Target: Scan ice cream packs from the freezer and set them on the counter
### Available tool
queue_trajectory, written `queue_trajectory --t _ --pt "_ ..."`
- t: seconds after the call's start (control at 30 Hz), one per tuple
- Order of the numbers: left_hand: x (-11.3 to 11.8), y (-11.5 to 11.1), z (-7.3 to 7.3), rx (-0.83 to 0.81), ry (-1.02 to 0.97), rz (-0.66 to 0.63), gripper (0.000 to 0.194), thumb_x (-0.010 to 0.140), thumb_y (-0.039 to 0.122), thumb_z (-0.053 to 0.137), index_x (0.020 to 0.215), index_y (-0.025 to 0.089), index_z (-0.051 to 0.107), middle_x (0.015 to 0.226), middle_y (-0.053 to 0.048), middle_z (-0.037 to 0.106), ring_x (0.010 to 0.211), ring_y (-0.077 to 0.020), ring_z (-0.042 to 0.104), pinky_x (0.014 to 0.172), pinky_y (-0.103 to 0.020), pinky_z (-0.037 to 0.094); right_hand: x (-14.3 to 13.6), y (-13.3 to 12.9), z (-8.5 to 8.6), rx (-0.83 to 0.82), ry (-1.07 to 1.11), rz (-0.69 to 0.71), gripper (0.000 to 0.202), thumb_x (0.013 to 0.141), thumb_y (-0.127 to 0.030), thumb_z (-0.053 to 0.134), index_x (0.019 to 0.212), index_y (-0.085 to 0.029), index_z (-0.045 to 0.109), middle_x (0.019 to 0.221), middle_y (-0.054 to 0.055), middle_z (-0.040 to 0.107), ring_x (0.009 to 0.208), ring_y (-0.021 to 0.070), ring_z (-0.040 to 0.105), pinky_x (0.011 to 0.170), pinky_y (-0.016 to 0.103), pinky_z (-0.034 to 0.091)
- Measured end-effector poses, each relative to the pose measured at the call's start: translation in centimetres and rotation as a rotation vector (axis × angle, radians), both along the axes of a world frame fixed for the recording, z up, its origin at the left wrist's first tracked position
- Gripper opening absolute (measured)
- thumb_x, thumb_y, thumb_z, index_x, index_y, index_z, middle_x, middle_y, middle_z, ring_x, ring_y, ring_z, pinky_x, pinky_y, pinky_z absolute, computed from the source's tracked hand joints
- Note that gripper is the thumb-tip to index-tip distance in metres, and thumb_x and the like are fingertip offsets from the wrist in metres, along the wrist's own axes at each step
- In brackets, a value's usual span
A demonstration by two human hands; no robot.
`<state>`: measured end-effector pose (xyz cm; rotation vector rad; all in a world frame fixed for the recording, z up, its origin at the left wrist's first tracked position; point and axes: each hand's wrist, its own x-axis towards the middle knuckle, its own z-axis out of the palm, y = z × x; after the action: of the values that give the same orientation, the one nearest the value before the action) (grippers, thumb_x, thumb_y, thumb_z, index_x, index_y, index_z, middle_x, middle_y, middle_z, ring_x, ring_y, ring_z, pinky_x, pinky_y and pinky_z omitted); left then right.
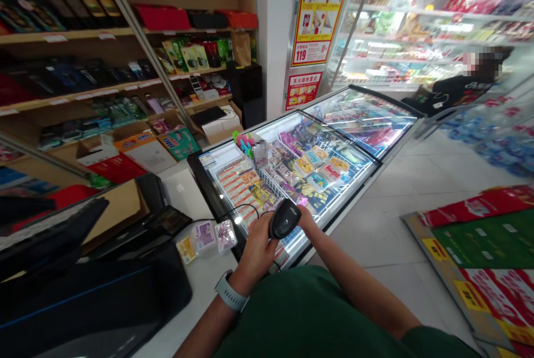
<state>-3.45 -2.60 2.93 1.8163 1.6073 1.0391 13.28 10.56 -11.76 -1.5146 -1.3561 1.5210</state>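
Note:
My left hand (259, 242), with a pale grey watch on its wrist, is wrapped round a black barcode scanner (285, 219) in front of my body. A thin black cable (225, 215) runs by it toward the counter on the left. My right hand (307, 220) is just right of the scanner's head, over the glass-topped display freezer (200, 185). Its fingers are mostly hidden behind the scanner. A small pink patch (302, 200) shows by those fingers; I cannot tell whether it is held. Small clear packs (204, 235) lie on the counter, left of my left hand.
The white counter (171, 185) bears a black machine (104, 302) at left. Shelves with boxes (161, 17) stand behind. A person (463, 88) sits beyond the freezer at right. Red and green packages (484, 246) are stacked low at right, near bottled water (492, 130).

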Motion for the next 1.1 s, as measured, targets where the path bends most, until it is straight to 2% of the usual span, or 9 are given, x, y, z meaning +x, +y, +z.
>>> queue_trajectory --t 0.17,0.33,0.53,0.77,1.1 --pt "-0.1 0.1 -0.3 0.005 0.005 0.003 0.053 0.077 0.011 0.048 0.129 0.014 0.043 0.128 -0.015 0.055 0.119 -0.0281 0.049 0.103 -0.05 0.036 1.7 0.0 0.1 -0.084 0.089 -0.181 0.026 0.067 -0.038 0.065 0.082 -0.02 0.053 0.06 -0.003 0.061 0.047 0.0125 0.058 0.049 0.03 0.055" --pt "-0.2 0.2 -0.7 0.007 -0.003 -0.002 0.049 0.081 0.016 0.05 0.13 0.015 0.043 0.128 -0.015 0.055 0.119 -0.0271 0.05 0.103 -0.048 0.037 3.3 -0.2 1.1 -0.067 0.172 -0.256 0.03 0.062 -0.032 0.07 0.084 -0.02 0.054 0.065 -0.003 0.063 0.053 0.0122 0.061 0.056 0.029 0.058" --pt "-0.3 0.3 -0.7 0.002 0.004 -0.011 0.047 0.083 0.019 0.052 0.129 0.016 0.044 0.126 -0.014 0.055 0.118 -0.0272 0.051 0.102 -0.047 0.037 4.4 -0.3 2.3 -0.016 0.21 -0.304 0.039 0.056 -0.031 0.075 0.089 -0.02 0.057 0.069 -0.002 0.067 0.063 0.015 0.064 0.056 0.029 0.057" --pt "-0.4 0.2 -0.7 -0.002 0.008 -0.02 0.045 0.086 0.023 0.05 0.13 0.016 0.045 0.126 -0.013 0.056 0.118 -0.0253 0.051 0.102 -0.044 0.039 5.1 -0.1 3.4 0.051 0.204 -0.321 0.038 0.054 -0.037 0.077 0.085 -0.017 0.064 0.08 0.002 0.071 0.068 0.0154 0.065 0.058 0.028 0.057" --pt "-0.3 0.3 -0.6 0.005 0.035 -0.019 0.047 0.086 0.022 0.051 0.132 0.018 0.043 0.125 -0.012 0.057 0.118 -0.0249 0.052 0.102 -0.044 0.04 5.9 0.4 3.4 0.137 0.134 -0.363 0.037 0.059 -0.039 0.072 0.089 -0.018 0.067 0.079 0.001 0.069 0.069 0.0161 0.065 0.067 0.033 0.059"
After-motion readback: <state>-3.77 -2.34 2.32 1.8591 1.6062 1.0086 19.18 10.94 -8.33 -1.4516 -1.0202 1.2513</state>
